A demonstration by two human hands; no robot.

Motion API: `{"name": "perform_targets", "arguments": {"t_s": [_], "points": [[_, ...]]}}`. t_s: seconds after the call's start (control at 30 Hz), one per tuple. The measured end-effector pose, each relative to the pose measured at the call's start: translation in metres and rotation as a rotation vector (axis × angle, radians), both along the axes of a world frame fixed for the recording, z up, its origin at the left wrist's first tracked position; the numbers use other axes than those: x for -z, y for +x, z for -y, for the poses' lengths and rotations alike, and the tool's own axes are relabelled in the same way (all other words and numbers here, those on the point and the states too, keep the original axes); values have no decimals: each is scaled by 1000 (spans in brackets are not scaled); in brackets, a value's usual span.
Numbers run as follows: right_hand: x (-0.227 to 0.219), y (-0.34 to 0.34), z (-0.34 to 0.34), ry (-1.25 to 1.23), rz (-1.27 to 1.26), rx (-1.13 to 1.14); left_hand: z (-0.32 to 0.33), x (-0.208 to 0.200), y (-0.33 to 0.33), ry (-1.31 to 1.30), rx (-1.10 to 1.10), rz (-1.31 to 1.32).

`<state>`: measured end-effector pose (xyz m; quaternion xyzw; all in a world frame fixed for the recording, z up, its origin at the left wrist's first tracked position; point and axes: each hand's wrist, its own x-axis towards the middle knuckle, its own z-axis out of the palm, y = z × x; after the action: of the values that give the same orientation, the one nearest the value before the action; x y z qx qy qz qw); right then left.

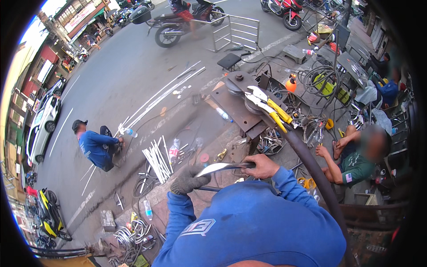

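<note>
A curved, shiny metal piece (218, 167), like a bent bar or tube, spans between my hands in front of my chest. My left hand (191, 179), in a dark grey work glove, is closed around its left end. Bare fingers of my right hand (261, 166) pinch the darker right end. Just beyond stands a rusty steel bending rig with a flat plate (230, 109) and a round die on top. Locking pliers with yellow grips (272, 107) lie across the die, and a thick dark pipe (307, 155) runs from there past my right side.
Cut white rods (158, 160) lie ahead on the left. A person in blue (98, 144) crouches on the road; another in green (362, 162) sits at right among tools. Coiled metal strips (133, 233), cables (318, 75), bottles (148, 210) and a metal frame (235, 33) lie about. A motorcycle (178, 26) is beyond.
</note>
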<state>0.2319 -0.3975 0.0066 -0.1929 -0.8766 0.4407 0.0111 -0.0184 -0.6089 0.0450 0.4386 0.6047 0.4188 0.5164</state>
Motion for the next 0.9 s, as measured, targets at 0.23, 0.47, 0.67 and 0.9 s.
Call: {"name": "perform_targets", "arguments": {"t_s": [0.23, 0.47, 0.67, 0.9], "points": [[-5, -25, 36, -40, -317, -3, -13, 23, -2, 251, -632, -946], [11, -39, 36, 33, -388, -11, -20, 68, 3, 458, -1262, -688], [-14, -38, 11, -715, -387, 160, -8, 98, 19, 344, -1233, -318], [-25, -35, 4, -826, -555, 249, -17, 99, 31, 219, -1145, -210]]}}
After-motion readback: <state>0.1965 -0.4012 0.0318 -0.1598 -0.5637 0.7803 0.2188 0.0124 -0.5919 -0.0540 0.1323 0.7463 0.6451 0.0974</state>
